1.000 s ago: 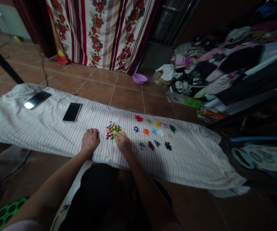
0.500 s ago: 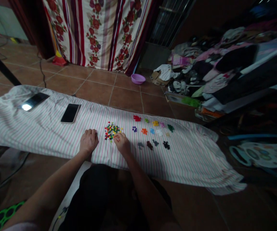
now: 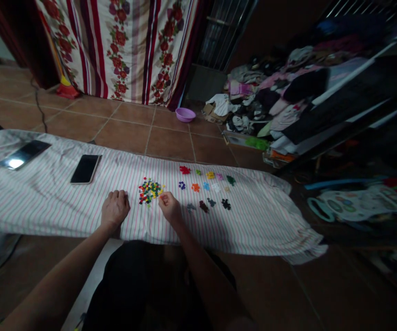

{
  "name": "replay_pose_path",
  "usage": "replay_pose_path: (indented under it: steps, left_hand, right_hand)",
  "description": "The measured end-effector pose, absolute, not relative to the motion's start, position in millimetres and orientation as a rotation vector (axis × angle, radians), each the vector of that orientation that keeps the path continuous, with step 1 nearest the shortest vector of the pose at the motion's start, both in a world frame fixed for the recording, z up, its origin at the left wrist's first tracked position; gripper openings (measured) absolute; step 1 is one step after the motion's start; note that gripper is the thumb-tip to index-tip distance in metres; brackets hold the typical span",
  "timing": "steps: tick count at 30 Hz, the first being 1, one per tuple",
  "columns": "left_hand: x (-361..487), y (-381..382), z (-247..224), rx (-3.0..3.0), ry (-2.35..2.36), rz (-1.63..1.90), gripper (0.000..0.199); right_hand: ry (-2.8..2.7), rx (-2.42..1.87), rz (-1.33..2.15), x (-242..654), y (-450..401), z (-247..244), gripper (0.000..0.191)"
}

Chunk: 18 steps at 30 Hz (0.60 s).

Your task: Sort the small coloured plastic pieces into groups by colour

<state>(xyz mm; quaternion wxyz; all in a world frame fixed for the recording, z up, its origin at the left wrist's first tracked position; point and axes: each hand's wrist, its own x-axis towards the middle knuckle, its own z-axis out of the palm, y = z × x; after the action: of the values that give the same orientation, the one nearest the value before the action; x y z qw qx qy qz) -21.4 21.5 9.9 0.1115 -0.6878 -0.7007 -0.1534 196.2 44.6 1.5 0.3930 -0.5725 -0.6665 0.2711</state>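
In a dim room with a tiled floor and flowered curtain, a striped cloth bears a mixed pile of small coloured pieces. The left hand rests palm down, its grip unclear; the right hand, at the pile's right edge, presses fingertips together, anything between them too small to tell.
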Motion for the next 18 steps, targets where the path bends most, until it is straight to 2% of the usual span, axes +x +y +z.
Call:
replay_pose_path:
  steps: [10,18]
  left_hand:
    - [-23.4,22.2,7.2,-2.021,-2.040,-0.480,0.024]
    - [-22.7,21.2,7.6,-2.008,-2.004,-0.448,0.026]
  right_hand:
    - [-1.596,-1.559,0.472,260.5,62.7,13.2,0.022]
    - [-1.588,-1.895,0.204,315.8,75.9,25.6,0.022]
